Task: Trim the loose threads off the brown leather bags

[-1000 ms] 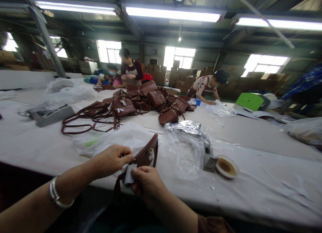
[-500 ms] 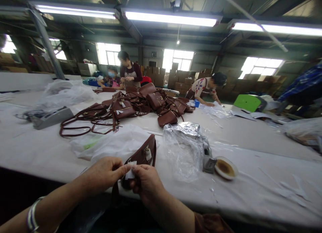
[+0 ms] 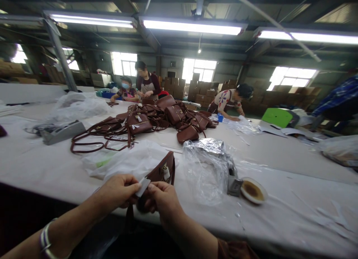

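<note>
Long pale table (image 3: 279,151): runs across the room; its near edge passes just by the person's wrists.
Bag pile (image 3: 141,126): brown bags heaped with straps looped about, well beyond the hands.
Crumpled clear plastic (image 3: 205,177): right of the work, apart from the right hand.
White wrapping (image 3: 131,160): limp, lying just behind the hands.
Bag at the hands (image 3: 160,171): brown, zip along the top, tilted, far end raised; sits near the table's front edge, between the person and the white wrapping. Lower end hidden by fingers.
Step in hand: close two-handed work on the tag at the bag's near end, by my reading.
Next move: would call for fine fingertip control and a steady bag, I'd judge; the tag is small and the bag leans.
Left hand (image 3: 119,192): comes in from the left, thumb and forefinger nearly together on the tag's left side; other fingers curled under, partly out of sight.
Right hand (image 3: 165,201): thumb and forefinger in a narrow pinch at the tag's right edge; lower fingers bent against the dark end of the bag. Whether they grip it, cannot tell.
Pale tag (image 3: 143,187): flat, slanted, caught between both sets of fingertips. Any print too small to read.
</note>
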The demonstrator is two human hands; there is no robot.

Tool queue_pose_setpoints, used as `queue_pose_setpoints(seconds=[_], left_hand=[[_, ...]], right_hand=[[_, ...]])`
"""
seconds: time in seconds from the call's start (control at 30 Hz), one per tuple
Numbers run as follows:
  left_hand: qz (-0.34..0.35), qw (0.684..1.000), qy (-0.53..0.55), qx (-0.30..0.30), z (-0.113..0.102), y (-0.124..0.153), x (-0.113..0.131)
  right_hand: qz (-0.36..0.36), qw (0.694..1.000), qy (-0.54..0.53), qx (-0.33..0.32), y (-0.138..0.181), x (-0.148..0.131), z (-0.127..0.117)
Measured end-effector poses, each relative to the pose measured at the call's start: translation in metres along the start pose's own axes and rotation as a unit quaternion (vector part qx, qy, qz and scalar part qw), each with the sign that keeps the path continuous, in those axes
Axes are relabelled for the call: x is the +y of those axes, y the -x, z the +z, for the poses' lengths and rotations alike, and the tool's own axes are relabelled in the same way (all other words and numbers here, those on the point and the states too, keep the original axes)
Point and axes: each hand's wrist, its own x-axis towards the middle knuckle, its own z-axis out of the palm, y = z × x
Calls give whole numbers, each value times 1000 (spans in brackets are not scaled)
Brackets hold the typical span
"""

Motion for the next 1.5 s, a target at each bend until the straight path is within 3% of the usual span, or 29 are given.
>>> queue_pose_setpoints(seconds=[0.1, 0.23, 0.4, 0.53, 0.83, 1.0, 1.1, 1.2, 1.33, 1.5], left_hand=[[-13, 1000, 24, 11, 0, 4, 7], [-13, 997, 62, 46, 2, 5, 12], [-13, 994, 100, 43, 10, 2, 9], [-9, 992, 119, 36, 13, 3, 5], [-19, 994, 103, 14, 17, 8, 3], [57, 996, 59, 40, 19, 5, -2], [142, 986, -53, 72, 15, 8, -4], [207, 957, -169, 115, 12, 13, -4], [224, 936, -231, 141, 12, 16, -5], [225, 930, -254, 145, 13, 17, -8]], right_hand=[[-158, 972, 170, 46, 2, 2, -8], [-403, 850, 333, 66, 2, -2, -18], [-493, 744, 448, 49, 0, -10, -20], [-514, 696, 500, 36, -3, -11, -21], [-531, 644, 551, 2, -14, -24, -25], [-513, 618, 594, -49, -21, -34, -25], [-501, 616, 602, -90, -26, -42, -23], [-479, 632, 600, -106, -29, -49, -20], [-437, 649, 611, -124, -33, -59, -15], [-412, 627, 637, -175, -32, -73, -11]])
